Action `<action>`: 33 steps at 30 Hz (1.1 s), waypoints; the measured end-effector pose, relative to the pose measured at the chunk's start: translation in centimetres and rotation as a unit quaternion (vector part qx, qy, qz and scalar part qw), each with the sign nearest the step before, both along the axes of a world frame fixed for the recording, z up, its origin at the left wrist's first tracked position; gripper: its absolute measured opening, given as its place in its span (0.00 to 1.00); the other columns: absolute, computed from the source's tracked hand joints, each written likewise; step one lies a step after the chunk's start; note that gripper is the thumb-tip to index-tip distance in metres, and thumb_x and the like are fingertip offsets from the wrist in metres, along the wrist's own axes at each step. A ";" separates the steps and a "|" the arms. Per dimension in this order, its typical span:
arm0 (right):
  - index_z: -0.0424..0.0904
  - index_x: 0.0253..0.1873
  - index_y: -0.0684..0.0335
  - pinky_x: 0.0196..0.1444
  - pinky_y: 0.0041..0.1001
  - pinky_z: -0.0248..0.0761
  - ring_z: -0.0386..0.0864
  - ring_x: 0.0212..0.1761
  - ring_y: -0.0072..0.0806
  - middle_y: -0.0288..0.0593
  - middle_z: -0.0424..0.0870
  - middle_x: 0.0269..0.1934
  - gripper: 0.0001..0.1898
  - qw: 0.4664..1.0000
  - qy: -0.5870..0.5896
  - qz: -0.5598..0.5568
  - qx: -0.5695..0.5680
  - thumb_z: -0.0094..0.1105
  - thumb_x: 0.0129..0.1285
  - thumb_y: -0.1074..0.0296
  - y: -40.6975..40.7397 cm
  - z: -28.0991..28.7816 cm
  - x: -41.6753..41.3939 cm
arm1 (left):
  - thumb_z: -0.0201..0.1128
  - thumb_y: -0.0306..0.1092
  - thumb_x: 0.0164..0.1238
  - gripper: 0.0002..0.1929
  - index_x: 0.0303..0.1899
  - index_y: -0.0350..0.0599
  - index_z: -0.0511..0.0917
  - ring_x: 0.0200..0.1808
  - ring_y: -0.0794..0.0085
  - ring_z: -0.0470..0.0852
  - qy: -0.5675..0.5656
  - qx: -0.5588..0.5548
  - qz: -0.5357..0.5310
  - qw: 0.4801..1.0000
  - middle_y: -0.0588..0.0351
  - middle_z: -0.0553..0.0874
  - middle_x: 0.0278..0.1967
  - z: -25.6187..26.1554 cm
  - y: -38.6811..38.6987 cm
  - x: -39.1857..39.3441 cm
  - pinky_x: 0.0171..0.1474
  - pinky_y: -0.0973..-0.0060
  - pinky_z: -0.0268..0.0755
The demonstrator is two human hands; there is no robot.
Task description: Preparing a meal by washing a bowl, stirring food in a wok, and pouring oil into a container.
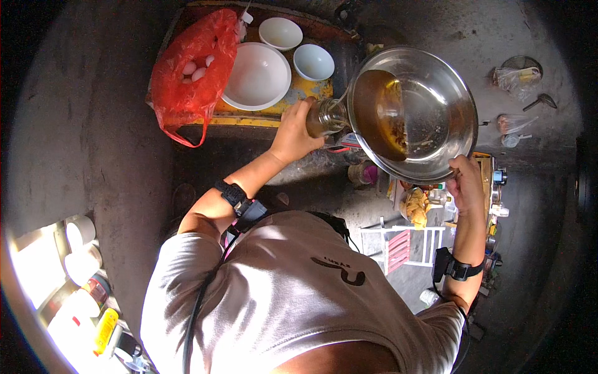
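Note:
My right hand [467, 182] grips the lower right rim of a large metal basin [432, 107]. The basin is tilted, and brown-yellow oily liquid [376, 117] with dark bits has gathered at its left side. My left hand [299, 128] is closed around a glass jar [324, 117], whose mouth meets the basin's left rim. Whether liquid runs into the jar cannot be told. Behind the jar, on a worn yellow table [299, 89], stand a large white bowl [257, 77], a smaller white bowl [280, 33] and a pale blue bowl [314, 62].
A red plastic bag [196, 84] holding several eggs lies at the table's left end. A strainer [521, 70], a ladle [544, 100] and small bags hang at the right. A pink and white chair [399, 250] stands low on the right. Bottles and containers [88, 290] crowd the bright lower left.

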State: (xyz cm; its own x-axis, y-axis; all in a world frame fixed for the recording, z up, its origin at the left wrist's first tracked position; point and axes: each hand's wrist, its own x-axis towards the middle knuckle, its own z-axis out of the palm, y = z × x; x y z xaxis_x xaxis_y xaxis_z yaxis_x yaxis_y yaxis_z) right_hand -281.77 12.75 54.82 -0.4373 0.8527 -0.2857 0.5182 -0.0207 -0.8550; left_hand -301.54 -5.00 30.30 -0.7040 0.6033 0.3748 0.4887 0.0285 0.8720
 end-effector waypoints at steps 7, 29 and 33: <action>0.67 0.35 0.59 0.06 0.15 0.46 0.58 0.09 0.14 0.33 0.69 0.21 0.06 1.000 0.001 -0.012 0.013 0.54 0.54 0.69 -0.8 0.4 -0.5 | 0.72 0.31 0.36 0.39 0.55 0.35 0.64 0.53 0.47 0.72 0.005 0.008 0.001 1.000 0.40 0.74 0.49 0.0 0.1 0.2 0.57 0.62 0.65; 0.66 0.35 0.61 0.07 0.17 0.50 0.62 0.09 0.18 0.35 0.71 0.20 0.08 1.000 -0.016 -0.003 0.025 0.55 0.54 0.67 -0.6 0.9 0.8 | 0.70 0.30 0.36 0.38 0.55 0.34 0.63 0.53 0.46 0.72 0.001 0.019 -0.018 1.000 0.38 0.73 0.49 0.6 -0.3 1.1 0.57 0.62 0.65; 0.67 0.35 0.61 0.08 0.18 0.49 0.61 0.09 0.18 0.36 0.71 0.20 0.08 0.999 -0.012 -0.006 0.033 0.55 0.54 0.66 -1.0 1.0 0.9 | 0.71 0.32 0.37 0.38 0.56 0.34 0.63 0.53 0.46 0.72 -0.001 0.019 -0.014 1.000 0.38 0.73 0.50 1.0 -0.6 1.4 0.57 0.62 0.65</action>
